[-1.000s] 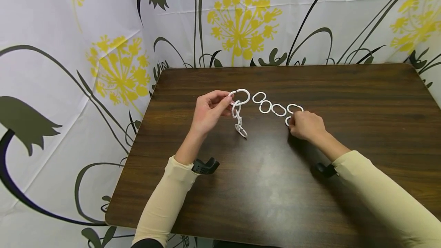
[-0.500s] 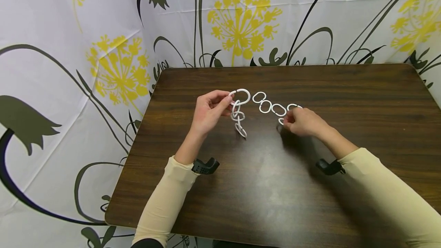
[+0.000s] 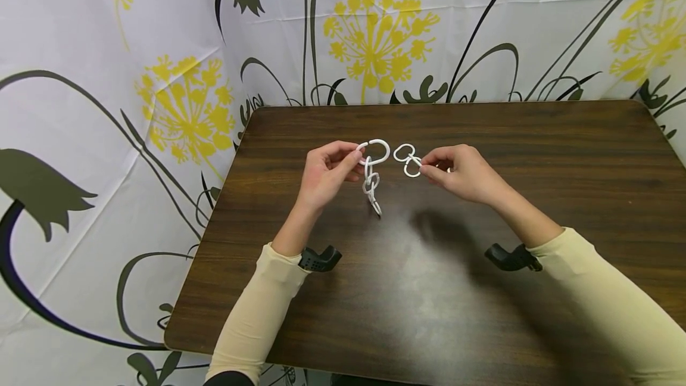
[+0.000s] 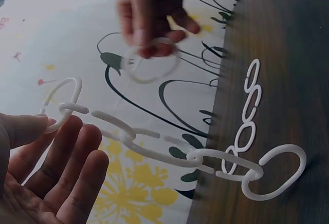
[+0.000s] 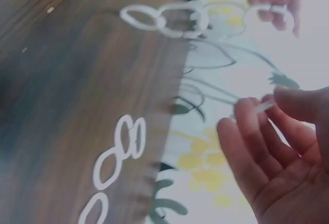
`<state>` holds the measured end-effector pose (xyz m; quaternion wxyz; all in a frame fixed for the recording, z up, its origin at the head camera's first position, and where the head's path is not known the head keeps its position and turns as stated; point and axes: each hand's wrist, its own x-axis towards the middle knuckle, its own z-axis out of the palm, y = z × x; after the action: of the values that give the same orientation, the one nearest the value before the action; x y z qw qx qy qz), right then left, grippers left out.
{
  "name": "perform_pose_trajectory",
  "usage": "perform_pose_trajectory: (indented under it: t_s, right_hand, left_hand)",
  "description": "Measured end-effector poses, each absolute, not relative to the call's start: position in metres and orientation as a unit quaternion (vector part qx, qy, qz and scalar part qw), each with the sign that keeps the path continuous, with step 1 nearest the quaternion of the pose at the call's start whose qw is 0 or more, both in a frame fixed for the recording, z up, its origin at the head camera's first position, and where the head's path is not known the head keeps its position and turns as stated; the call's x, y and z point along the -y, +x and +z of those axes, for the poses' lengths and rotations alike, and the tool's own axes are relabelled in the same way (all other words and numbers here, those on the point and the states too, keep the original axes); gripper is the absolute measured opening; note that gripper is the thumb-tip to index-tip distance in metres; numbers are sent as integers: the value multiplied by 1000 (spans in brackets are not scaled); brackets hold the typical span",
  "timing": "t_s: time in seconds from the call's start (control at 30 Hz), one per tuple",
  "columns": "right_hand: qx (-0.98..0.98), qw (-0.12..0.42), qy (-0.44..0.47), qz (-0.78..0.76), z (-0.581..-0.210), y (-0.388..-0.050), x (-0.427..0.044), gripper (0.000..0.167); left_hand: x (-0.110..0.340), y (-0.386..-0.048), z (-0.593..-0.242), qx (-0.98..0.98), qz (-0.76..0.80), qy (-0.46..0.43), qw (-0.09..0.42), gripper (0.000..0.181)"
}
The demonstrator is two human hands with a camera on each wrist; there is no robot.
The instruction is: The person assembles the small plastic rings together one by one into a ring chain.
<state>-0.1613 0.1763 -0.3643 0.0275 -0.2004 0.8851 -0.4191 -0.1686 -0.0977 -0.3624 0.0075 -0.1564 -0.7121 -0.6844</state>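
Note:
My left hand pinches the top white link between thumb and fingers. Several joined links hang below it as a chain. To the right, my right hand pinches a single white link at its edge, apart from the chain. In the head view this link overlaps loose links on the table, but both wrist views show it held above them.
More loose white links lie in a row on the dark wooden table; the right hand covers some in the head view. A patterned cloth hangs along the table's back and left side.
My right hand has lifted a link off the table and moved left with it, towards the chain. My left hand stays in place, while the hanging chain has twisted slightly.

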Motion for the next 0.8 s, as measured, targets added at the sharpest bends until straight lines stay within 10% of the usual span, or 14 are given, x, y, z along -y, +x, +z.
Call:
perform_pose_trajectory:
  t_s: [0.8]
  right_hand:
    - [-751, -43, -233, -616, -331, -152, -131, 12]
  left_hand:
    - [96, -168, -362, 721, -676, -152, 1, 19]
